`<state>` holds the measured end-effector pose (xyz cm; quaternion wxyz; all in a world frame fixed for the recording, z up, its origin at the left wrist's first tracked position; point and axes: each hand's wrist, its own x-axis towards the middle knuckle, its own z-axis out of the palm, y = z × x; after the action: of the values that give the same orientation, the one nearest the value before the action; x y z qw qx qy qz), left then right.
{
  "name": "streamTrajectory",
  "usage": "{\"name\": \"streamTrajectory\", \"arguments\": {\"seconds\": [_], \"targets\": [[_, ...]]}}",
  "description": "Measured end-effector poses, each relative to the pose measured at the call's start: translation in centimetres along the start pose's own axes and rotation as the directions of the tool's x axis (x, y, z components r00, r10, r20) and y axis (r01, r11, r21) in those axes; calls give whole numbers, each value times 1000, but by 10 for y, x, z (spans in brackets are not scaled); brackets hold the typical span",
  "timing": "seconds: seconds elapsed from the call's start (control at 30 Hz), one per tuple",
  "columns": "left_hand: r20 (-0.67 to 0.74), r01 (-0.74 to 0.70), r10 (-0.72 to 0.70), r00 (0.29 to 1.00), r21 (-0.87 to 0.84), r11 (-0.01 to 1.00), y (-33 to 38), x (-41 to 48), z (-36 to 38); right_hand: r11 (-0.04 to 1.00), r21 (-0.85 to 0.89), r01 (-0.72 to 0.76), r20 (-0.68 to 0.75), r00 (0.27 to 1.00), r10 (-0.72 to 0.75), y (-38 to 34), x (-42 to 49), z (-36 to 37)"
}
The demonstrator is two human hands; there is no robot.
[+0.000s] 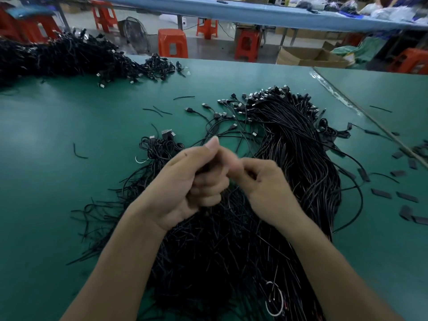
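Observation:
A large heap of black USB cables [289,158] lies on the green table [69,158], plugs fanned out at its far end. Above its near part my left hand [192,184] is curled in a fist around a bunch of black cable, thumb pointing up. My right hand [261,181] touches it from the right, fingertips pinched at the same bunch; what they pinch is blurred. A small coiled bundle of cables [159,144] sits just left of my hands.
A second big pile of black cables [69,56] fills the far left of the table. Short black ties [157,111] and flat black pieces [382,193] lie scattered. Orange stools [172,42], a cardboard box [308,56] and a blue bench [231,10] stand beyond the table.

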<state>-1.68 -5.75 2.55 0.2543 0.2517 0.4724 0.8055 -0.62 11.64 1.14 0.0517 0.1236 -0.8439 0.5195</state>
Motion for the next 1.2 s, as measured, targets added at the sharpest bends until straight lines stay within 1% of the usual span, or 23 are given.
{"name": "streamTrajectory", "arguments": {"seconds": [0.07, 0.1, 0.13, 0.2, 0.23, 0.27, 0.3, 0.33, 0.4, 0.43, 0.53, 0.63, 0.7, 0.77, 0.83, 0.9, 0.97, 1.03, 1.07, 1.1, 1.13, 1.17, 1.2], "targets": [[-117, -124, 109, 987, -133, 983, -3, 6, 4, 997, -69, 25, 105, 994, -18, -4, -5, 8], [-209, -183, 150, 966, -147, 972, -5, 8, 4, 993, -113, 39, 159, 987, -21, -6, -7, 10], [-314, -227, 186, 931, -98, 969, -8, 10, 3, 985, -164, 47, 202, 979, -13, -8, -9, 12], [-485, -228, 289, 825, 182, 956, -15, 13, 0, 970, -240, 40, 235, 972, 18, -10, -13, 9], [-516, -187, 363, 776, 361, 914, -19, 14, 0, 972, -233, 33, 238, 971, 24, -11, -14, 5], [-509, -138, 428, 747, 511, 848, -21, 14, 0, 977, -209, 34, 242, 970, 18, -13, -14, 2], [-480, -87, 467, 742, 622, 778, -23, 14, 0, 982, -186, 44, 247, 969, 3, -16, -15, -3], [-436, -35, 475, 764, 708, 706, -24, 14, 1, 985, -164, 59, 244, 970, -17, -20, -15, -8], [-345, 45, 410, 844, 809, 586, -22, 13, 6, 986, -123, 111, 189, 978, -87, -26, -11, -19], [-336, 71, 348, 875, 800, 596, -22, 12, 9, 984, -109, 145, 141, 982, -129, -28, -9, -24], [-335, 88, 162, 928, 621, 779, -16, 8, 22, 980, -7, 197, -4, 980, -197, -31, 0, -34], [-204, 70, 15, 979, 403, 913, -7, 2, 28, 972, 138, 192, -101, 979, -179, -29, 4, -29], [-129, 61, -36, 991, 198, 978, 0, -1, 26, 964, 240, 115, -65, 993, -102, -26, 4, -22], [-113, 10, -12, 994, -17, 1000, 4, 0, 20, 968, 250, 8, 32, 999, -17, -23, 3, -15], [-196, -110, 82, 977, -137, 984, 3, 3, 14, 996, 82, -21, 134, 991, 10, -20, -2, -9], [-327, -238, 181, 927, -142, 961, 1, 6, 10, 996, -85, 20, 272, 962, 4, -20, -7, -5], [-422, -305, 278, 863, 4, 952, -5, 9, 7, 985, -168, 44, 393, 919, 26, -23, -12, -6], [-448, -246, 395, 802, 356, 902, -11, 9, 4, 979, -201, 33, 443, 894, 61, -27, -13, -11], [-431, -156, 444, 785, 555, 817, -13, 9, 4, 975, -215, 52, 441, 896, 49, -29, -13, -15], [-396, -56, 453, 799, 701, 711, -14, 9, 4, 970, -226, 91, 423, 906, 14, -32, -12, -19], [-360, 28, 413, 837, 781, 624, -14, 7, 5, 962, -233, 139, 392, 919, -38, -34, -11, -23], [-352, 101, 330, 876, 803, 588, -14, 7, 7, 956, -229, 181, 345, 934, -95, -35, -9, -27], [-372, 166, 225, 900, 773, 613, -14, 7, 10, 956, -209, 207, 284, 948, -143, -36, -7, -31]]}}
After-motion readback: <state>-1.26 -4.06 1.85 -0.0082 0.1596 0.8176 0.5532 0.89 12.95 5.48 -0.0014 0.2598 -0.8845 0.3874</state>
